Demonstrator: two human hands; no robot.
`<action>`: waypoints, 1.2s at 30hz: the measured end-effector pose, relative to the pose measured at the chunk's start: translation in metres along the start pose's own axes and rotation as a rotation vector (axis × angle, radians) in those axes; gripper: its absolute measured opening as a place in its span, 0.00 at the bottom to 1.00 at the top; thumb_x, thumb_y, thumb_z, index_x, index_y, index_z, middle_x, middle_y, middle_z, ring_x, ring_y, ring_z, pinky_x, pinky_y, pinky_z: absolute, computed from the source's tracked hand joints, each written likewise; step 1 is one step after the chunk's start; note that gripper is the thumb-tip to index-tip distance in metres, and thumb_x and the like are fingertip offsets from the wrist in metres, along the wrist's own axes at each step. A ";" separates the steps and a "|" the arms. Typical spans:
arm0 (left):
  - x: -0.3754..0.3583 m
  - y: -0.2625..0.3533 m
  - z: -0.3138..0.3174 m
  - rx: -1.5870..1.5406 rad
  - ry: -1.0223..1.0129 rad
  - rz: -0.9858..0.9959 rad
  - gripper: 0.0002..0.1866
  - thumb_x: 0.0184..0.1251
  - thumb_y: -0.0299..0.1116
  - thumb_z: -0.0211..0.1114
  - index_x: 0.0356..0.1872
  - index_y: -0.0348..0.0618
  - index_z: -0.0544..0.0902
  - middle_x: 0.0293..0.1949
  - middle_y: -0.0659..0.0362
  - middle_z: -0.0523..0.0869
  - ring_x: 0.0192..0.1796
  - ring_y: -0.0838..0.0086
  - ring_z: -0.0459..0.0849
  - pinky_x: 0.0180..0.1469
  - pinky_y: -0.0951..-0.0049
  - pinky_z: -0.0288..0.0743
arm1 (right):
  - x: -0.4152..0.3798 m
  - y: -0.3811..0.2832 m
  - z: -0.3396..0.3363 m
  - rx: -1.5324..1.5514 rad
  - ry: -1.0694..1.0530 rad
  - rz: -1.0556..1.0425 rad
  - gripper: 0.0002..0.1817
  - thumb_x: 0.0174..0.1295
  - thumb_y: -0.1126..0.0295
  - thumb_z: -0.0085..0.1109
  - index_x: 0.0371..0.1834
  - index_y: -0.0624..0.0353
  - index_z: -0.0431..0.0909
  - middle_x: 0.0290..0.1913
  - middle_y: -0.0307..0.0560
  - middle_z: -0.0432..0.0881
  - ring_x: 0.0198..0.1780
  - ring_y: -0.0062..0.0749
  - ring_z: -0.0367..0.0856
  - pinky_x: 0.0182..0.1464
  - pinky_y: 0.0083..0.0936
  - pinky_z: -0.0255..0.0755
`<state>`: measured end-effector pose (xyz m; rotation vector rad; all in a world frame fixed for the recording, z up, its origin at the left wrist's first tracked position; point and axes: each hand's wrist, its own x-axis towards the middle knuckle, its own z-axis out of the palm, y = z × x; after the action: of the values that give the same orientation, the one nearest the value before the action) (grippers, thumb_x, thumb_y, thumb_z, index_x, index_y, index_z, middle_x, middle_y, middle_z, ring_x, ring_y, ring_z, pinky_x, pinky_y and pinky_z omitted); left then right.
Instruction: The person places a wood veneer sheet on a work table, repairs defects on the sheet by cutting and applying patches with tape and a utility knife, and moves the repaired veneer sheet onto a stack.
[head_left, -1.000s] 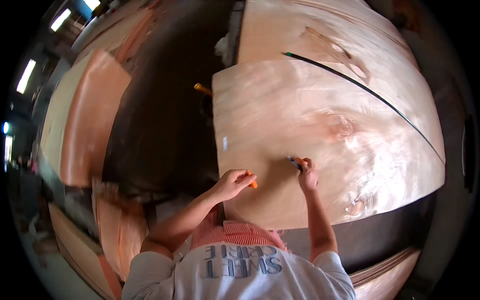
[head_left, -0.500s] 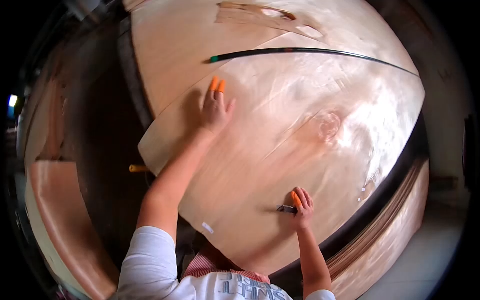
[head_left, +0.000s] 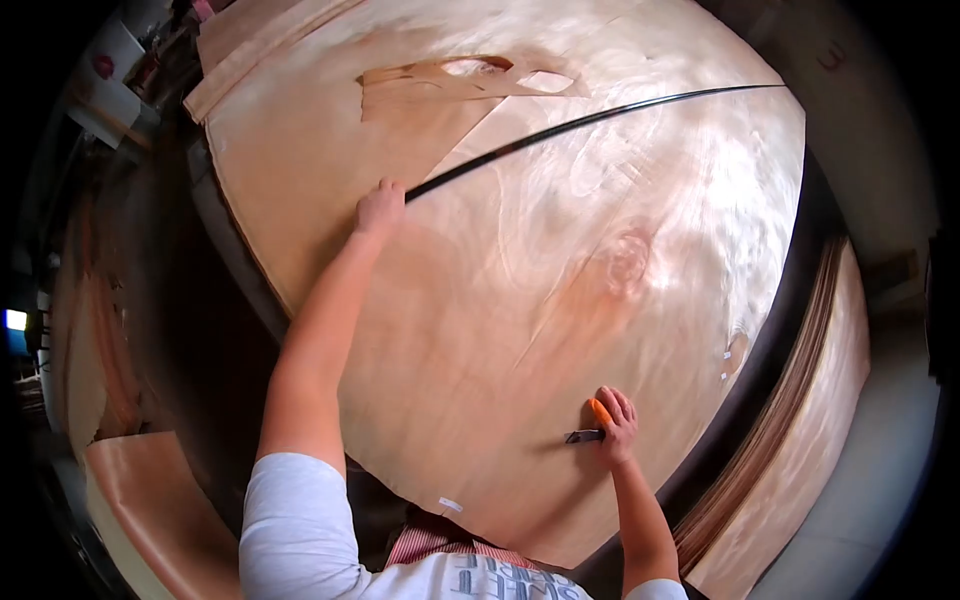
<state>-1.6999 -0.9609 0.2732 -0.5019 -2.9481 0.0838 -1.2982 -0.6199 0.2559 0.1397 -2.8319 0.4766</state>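
Note:
My left hand (head_left: 380, 208) is closed around the near end of a long, thin black rod (head_left: 560, 129), which slants across a wide sheet of pale wood veneer (head_left: 450, 300). The rod's green tip is hidden in that hand. Low on the right side of the sheet, my right hand (head_left: 619, 428) grips a utility knife (head_left: 583, 436), its flat dark end pointing left. An orange finger cover shows on my right index finger. Beyond the rod lies a torn veneer scrap (head_left: 420, 88) with holes in it.
A stack of veneer sheets (head_left: 775, 430) stands along the right, past a dark gap. More brown veneer (head_left: 160, 500) lies at the lower left. Small white labels (head_left: 451, 504) are stuck near the sheet's edges. Dark floor (head_left: 210, 340) shows on the left.
My left hand has gone from lying spread on the veneer to gripping the rod's end. That end has swung nearer and left. My right hand keeps hold of the knife.

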 end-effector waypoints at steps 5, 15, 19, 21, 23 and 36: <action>-0.117 -0.016 -0.025 -0.086 -0.188 0.022 0.17 0.51 0.39 0.55 0.41 0.42 0.71 0.30 0.49 0.80 0.30 0.54 0.80 0.30 0.54 0.73 | -0.005 0.003 -0.001 -0.008 0.074 -0.047 0.19 0.44 0.70 0.50 0.43 0.49 0.76 0.54 0.42 0.72 0.54 0.40 0.70 0.53 0.35 0.64; -0.519 -0.016 -0.100 -0.396 -0.436 -0.308 0.22 0.56 0.53 0.54 0.34 0.41 0.75 0.26 0.44 0.80 0.32 0.50 0.78 0.33 0.55 0.71 | -0.019 -0.010 -0.009 -0.027 0.083 -0.027 0.23 0.45 0.77 0.48 0.48 0.52 0.72 0.56 0.43 0.69 0.58 0.40 0.65 0.58 0.34 0.60; -0.644 -0.020 -0.119 -0.350 -0.483 -0.469 0.23 0.56 0.53 0.53 0.33 0.39 0.75 0.27 0.42 0.80 0.33 0.48 0.78 0.36 0.54 0.71 | -0.062 -0.036 0.009 -0.059 0.051 0.024 0.24 0.45 0.79 0.47 0.51 0.56 0.69 0.56 0.45 0.68 0.59 0.41 0.63 0.60 0.34 0.57; -0.667 -0.020 -0.118 -0.351 -0.547 -0.556 0.25 0.57 0.54 0.52 0.36 0.38 0.76 0.30 0.40 0.79 0.36 0.48 0.78 0.39 0.54 0.71 | -0.086 -0.066 0.000 -0.030 0.012 0.029 0.24 0.47 0.78 0.47 0.52 0.56 0.69 0.56 0.44 0.67 0.60 0.39 0.62 0.61 0.35 0.55; -0.659 -0.018 -0.103 -0.420 -0.495 -0.593 0.28 0.58 0.55 0.50 0.40 0.36 0.76 0.34 0.39 0.79 0.40 0.49 0.78 0.43 0.56 0.70 | -0.116 -0.101 -0.021 0.013 -0.011 0.028 0.23 0.49 0.77 0.50 0.53 0.55 0.69 0.55 0.44 0.68 0.60 0.38 0.62 0.61 0.36 0.54; -0.418 -0.148 -0.130 -0.871 -0.240 -0.447 0.26 0.58 0.52 0.55 0.18 0.34 0.73 0.19 0.47 0.77 0.24 0.58 0.77 0.27 0.63 0.67 | -0.209 -0.218 -0.009 0.049 0.038 0.403 0.24 0.46 0.80 0.49 0.51 0.54 0.71 0.47 0.44 0.74 0.54 0.40 0.67 0.55 0.33 0.62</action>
<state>-1.3379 -1.2360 0.3557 0.1212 -3.1030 -1.2942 -1.0655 -0.8120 0.2735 -0.4335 -2.8118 0.6212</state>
